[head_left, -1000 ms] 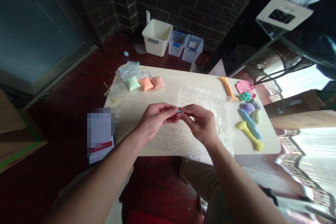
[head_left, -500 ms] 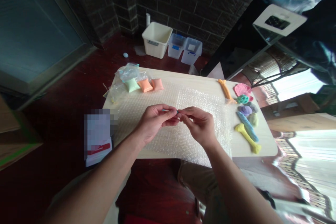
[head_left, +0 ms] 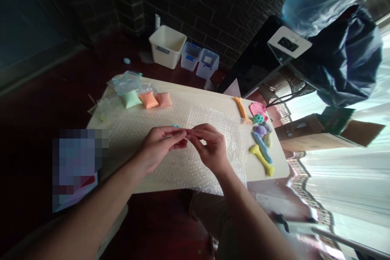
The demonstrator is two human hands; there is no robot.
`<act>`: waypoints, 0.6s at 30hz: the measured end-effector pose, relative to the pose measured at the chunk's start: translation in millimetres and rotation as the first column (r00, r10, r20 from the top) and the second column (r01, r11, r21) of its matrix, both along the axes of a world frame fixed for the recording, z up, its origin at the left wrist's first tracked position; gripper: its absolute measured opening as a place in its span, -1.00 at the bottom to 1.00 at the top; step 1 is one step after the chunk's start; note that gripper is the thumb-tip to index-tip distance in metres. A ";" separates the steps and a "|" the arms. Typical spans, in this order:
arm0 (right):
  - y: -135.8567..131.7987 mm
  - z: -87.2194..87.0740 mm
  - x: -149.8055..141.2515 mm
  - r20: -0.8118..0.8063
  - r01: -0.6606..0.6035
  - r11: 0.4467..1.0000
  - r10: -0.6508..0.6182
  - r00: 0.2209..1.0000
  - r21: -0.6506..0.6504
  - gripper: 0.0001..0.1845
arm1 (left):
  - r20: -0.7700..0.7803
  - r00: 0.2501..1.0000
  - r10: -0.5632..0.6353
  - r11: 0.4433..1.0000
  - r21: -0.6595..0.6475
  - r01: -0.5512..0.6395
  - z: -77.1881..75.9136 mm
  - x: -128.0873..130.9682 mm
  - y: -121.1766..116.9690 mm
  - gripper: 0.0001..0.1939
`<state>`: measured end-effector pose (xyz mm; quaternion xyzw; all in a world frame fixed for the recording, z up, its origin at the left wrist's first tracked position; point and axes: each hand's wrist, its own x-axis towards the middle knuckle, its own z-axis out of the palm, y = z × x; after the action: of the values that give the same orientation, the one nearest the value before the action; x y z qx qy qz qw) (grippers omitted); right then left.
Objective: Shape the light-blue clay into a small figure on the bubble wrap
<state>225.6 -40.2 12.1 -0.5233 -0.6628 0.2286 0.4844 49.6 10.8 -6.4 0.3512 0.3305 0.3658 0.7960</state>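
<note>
My left hand (head_left: 163, 144) and my right hand (head_left: 210, 144) meet over the table, both closed in a pinch with fingertips touching. A small teal piece of clay (head_left: 175, 126) peeks out above my left fingers; most of it is hidden by them. Beneath my hands lies a sheet of bubble wrap (head_left: 210, 174). To the right are shaped clay pieces: an orange bone (head_left: 241, 109), a yellow bone (head_left: 262, 160), a blue roll (head_left: 262, 148), a pink piece (head_left: 257, 109), a teal lattice-like ball (head_left: 257, 118) and a purple lump (head_left: 260, 131).
At the table's far left lie bags of green (head_left: 131, 99), orange (head_left: 148, 100) and salmon (head_left: 164, 99) clay beside a clear plastic bag (head_left: 126, 82). A cream basket (head_left: 166, 55) and two clear bins (head_left: 207, 64) stand on the floor. An open cardboard box (head_left: 319, 136) is at right.
The view has turned, so the table and my hands appear farther left. More teal clay shows above my left fingers. Both hands keep their pinch.
</note>
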 end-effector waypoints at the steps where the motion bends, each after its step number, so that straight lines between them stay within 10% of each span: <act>1: 0.2 -0.5 0.2 -0.019 0.004 1.000 -0.004 1.000 0.005 -0.82 | 0.013 1.000 -0.009 1.000 -0.014 0.009 0.9 0.4 -0.1 -0.71; 18: -0.8 -0.4 -3.9 -0.087 -0.006 1.000 0.005 0.996 -0.012 -0.88 | 0.084 0.996 -0.034 0.994 -0.103 0.043 5.3 -1.1 -0.4 -0.74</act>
<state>221.8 -41.0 11.7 -0.5141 -0.6411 0.2565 0.5089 48.5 10.5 -1.0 0.3002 0.3093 0.3467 0.8331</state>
